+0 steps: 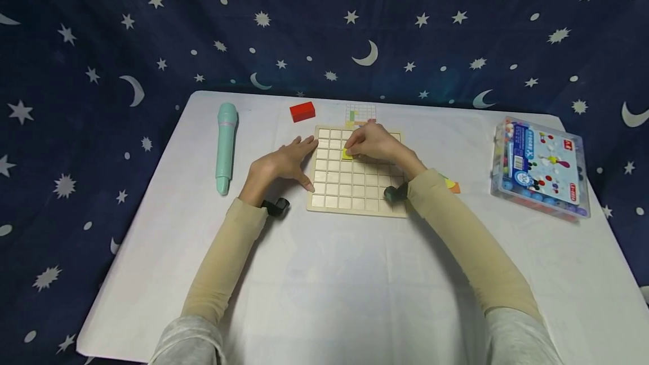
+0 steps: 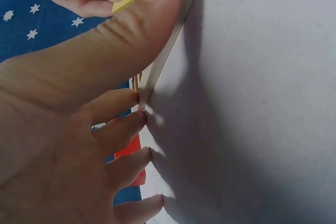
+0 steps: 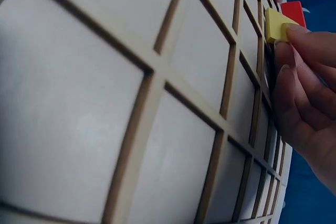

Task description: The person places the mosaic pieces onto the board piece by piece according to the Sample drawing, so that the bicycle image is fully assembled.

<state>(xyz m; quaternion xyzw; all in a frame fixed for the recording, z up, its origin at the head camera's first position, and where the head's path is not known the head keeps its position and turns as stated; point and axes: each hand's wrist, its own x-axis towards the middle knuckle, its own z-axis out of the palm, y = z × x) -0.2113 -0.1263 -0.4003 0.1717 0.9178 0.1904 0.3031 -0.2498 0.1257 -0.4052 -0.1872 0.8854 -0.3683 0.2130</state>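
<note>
A pale wooden grid board (image 1: 345, 190) lies on the white table. My right hand (image 1: 374, 142) pinches a small yellow piece (image 3: 275, 24) between thumb and fingertips, over the upper middle squares of the board. In the right wrist view the piece shows a flat face and a thick edge, close over the grid. My left hand (image 1: 284, 163) has its fingers spread along the board's left edge, with the thumb at the lower part of that side. The left wrist view shows the left fingertips (image 2: 142, 116) down at the edge and table.
A printed grid card (image 1: 361, 112) lies behind the board, with a red block (image 1: 302, 111) to its left. A mint-green cylinder (image 1: 226, 148) lies at the left. Orange and yellow pieces (image 1: 453, 186) show behind the right forearm; a clear plastic box (image 1: 539, 168) stands far right.
</note>
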